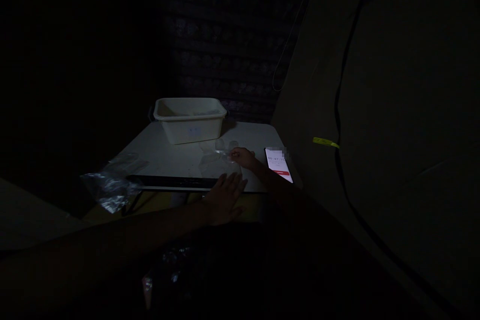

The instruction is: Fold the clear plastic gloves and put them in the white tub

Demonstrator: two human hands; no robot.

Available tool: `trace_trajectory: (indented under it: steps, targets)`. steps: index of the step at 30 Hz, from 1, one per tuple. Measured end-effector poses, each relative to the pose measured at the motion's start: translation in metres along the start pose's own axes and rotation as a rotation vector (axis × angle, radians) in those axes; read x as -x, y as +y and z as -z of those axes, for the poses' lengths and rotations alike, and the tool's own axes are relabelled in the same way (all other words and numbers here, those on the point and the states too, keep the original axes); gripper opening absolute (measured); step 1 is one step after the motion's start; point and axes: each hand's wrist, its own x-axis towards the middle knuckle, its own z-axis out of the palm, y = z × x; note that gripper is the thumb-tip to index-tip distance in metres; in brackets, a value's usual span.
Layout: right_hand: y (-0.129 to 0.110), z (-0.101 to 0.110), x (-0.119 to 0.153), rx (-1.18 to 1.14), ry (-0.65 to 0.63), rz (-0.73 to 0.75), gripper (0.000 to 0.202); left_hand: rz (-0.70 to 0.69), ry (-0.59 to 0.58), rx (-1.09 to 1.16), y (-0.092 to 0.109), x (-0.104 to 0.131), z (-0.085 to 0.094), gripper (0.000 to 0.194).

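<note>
A clear, thin plastic bag (217,162) lies on the white table (180,157) near its front edge. My right hand (243,157) is closed, its fingers pinching the bag's upper right part. My left hand (225,197) has its fingers spread, palm down, at the table's front edge, with the fingertips at the bag's lower edge. Nothing shows in its grasp. The scene is dark, so the bag's outline is faint.
A cream plastic tub (193,127) stands at the back left of the table. A lit phone (278,164) lies at the right edge. Crumpled clear plastic (112,190) hangs over the left front corner. A dark cable with a yellow tag (324,142) runs down the right wall.
</note>
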Motion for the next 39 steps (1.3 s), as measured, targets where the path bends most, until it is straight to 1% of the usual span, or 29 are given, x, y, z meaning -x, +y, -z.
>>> trace_trajectory:
  steps: [4, 9, 12, 15, 19, 22, 27, 31, 33, 35, 39]
  targets:
    - [0.001, 0.004, 0.005, 0.017, 0.05, -0.016, 0.035, -0.001, -0.004, -0.013, 0.0, 0.0, -0.003, 0.06]
    - [0.008, 0.013, 0.019, 0.253, 0.114, 0.029, 0.051, -0.004, 0.01, -0.029, 0.0, 0.001, -0.005, 0.059]
    - [0.011, 0.016, 0.025, 0.377, 0.12, 0.065, 0.065, -0.005, 0.009, -0.03, -0.001, 0.002, -0.006, 0.059]
    - [0.012, 0.018, 0.025, 0.452, 0.112, 0.074, 0.07, -0.007, 0.007, -0.037, 0.0, 0.003, -0.006, 0.058]
    - [0.01, 0.018, 0.018, 0.508, 0.117, 0.045, 0.069, -0.007, -0.004, -0.047, 0.002, 0.004, -0.005, 0.058]
    - [0.007, 0.015, 0.012, 0.533, 0.144, 0.014, 0.068, -0.014, -0.006, -0.053, 0.002, 0.005, -0.006, 0.059]
    - [0.0, 0.013, 0.013, 0.558, 0.2, -0.014, 0.054, -0.004, -0.011, -0.061, 0.003, 0.004, -0.003, 0.058]
    - [0.0, 0.021, 0.02, 0.526, 0.215, -0.043, 0.044, -0.008, 0.022, -0.054, 0.002, 0.004, 0.005, 0.06]
    - [0.003, 0.026, 0.028, 0.505, 0.201, -0.007, 0.04, -0.006, 0.034, -0.062, -0.001, 0.007, 0.006, 0.064]
    - [0.007, 0.03, 0.038, 0.485, 0.156, 0.075, 0.037, 0.008, 0.032, -0.086, -0.007, 0.012, 0.003, 0.064]
    - [0.017, 0.034, 0.066, 0.436, 0.018, 0.266, 0.035, 0.015, 0.049, -0.153, -0.024, 0.023, -0.004, 0.045]
